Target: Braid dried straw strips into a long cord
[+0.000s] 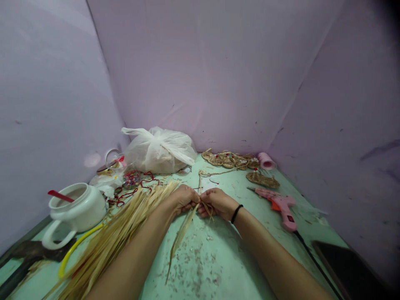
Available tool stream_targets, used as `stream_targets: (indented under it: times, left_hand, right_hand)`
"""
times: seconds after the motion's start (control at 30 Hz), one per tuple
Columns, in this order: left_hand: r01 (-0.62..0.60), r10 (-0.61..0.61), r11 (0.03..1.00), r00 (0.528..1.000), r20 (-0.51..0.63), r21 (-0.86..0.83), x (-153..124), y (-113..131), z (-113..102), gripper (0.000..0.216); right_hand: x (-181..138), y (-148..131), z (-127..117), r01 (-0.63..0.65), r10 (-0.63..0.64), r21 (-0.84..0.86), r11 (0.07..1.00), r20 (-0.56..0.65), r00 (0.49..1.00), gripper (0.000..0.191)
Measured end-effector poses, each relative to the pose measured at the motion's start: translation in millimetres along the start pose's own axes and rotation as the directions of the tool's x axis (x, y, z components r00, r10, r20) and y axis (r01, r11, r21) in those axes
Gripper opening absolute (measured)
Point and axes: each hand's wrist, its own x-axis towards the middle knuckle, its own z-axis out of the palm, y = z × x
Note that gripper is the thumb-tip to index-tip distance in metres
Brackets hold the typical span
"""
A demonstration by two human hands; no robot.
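Bare arms [134, 250] come in from the bottom edge, closest of all, and reach over a pale green table top [200, 275] with worn grey spots. The left hand [186, 198] is curled nearly closed, and its thumb and fingers pinch thin, dry, tan plant strips [181, 237]. The right hand [218, 203], just past a black wrist band [236, 213], is curled up too and pinches the same strips. Which finger presses where is too small to tell.

The strips meet between the hands, in the middle of the table, and loose ends hang back toward the person. A thin tan cord [200, 183] runs from there toward the wall and bends right. The hands are almost touching, probably so the strips cannot slip apart.

A big bundle of long, flat, straw-coloured strips [125, 221] lies beside the left arm, likely to be easy to grab. A pink glue gun with an orange trigger [286, 208] lies right of the right hand, maybe so it is near but not in the way. Tan woven shapes with red beads [231, 160] sit by the purple wall [218, 83], near a pink spool [266, 161], perhaps to leave room up front.
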Motion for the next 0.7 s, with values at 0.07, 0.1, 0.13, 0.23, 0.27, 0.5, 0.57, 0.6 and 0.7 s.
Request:
stream_targets:
  times: [0.07, 0.1, 0.13, 0.23, 0.27, 0.5, 0.57, 0.6, 0.7]
  left_hand:
    - [-0.008, 0.008, 1.0, 1.0, 0.009, 0.009, -1.0, 0.5, 0.2, 0.003]
    - [-0.01, 0.01, 1.0, 1.0, 0.015, 0.019, -1.7, 1.0, 0.4, 0.003]
    - [-0.012, 0.011, 0.999, 1.0, 0.02, 0.033, -2.4, 1.6, 0.7, 0.003]
    - [-0.027, 0.025, 0.995, 1.0, 0.016, 0.099, -4.5, 3.8, 0.5, 0.004]
    - [-0.024, 0.022, 0.991, 1.0, 0.01, 0.134, -5.1, 4.7, -0.4, 0.005]
    - [0.034, 0.012, 0.915, 0.994, -0.111, 0.403, -13.7, 18.1, -9.7, 0.006]
    - [0.051, 0.028, 0.871, 0.988, -0.151, 0.489, -20.5, 23.7, -2.0, 0.008]
    - [0.056, 0.047, 0.845, 0.983, -0.178, 0.532, -24.4, 25.5, 5.0, 0.009]
    - [0.025, 0.163, 0.834, 0.943, -0.289, 0.552, -34.8, 23.7, 34.0, 0.008]
  right_hand:
    - [2.1, 1.2, -1.3, -0.001, 0.001, -0.013, 1.0, -0.011, 1.0, 0.014]
    - [3.3, 2.1, -2.2, 0.008, -0.009, -0.022, 1.0, -0.025, 1.0, 0.016]
    - [4.5, 3.0, -3.2, 0.02, -0.021, -0.03, 0.999, -0.035, 0.999, 0.017]
    - [7.4, 5.4, -6.5, 0.071, -0.074, -0.056, 0.996, -0.049, 0.996, 0.017]
    - [7.9, 6.0, -7.5, 0.091, -0.095, -0.068, 0.993, -0.051, 0.994, 0.016]
    - [8.2, 6.6, -8.9, 0.099, -0.102, -0.067, 0.993, -0.039, 0.994, 0.006]
    - [8.7, 7.0, -8.3, 0.106, -0.107, -0.041, 0.994, -0.041, 0.993, 0.004]
    - [9.1, 7.3, -7.9, 0.101, -0.102, -0.025, 0.995, -0.046, 0.994, 0.004]
    - [10.5, 8.7, -6.7, 0.071, -0.068, 0.033, 0.997, -0.085, 0.994, 0.008]
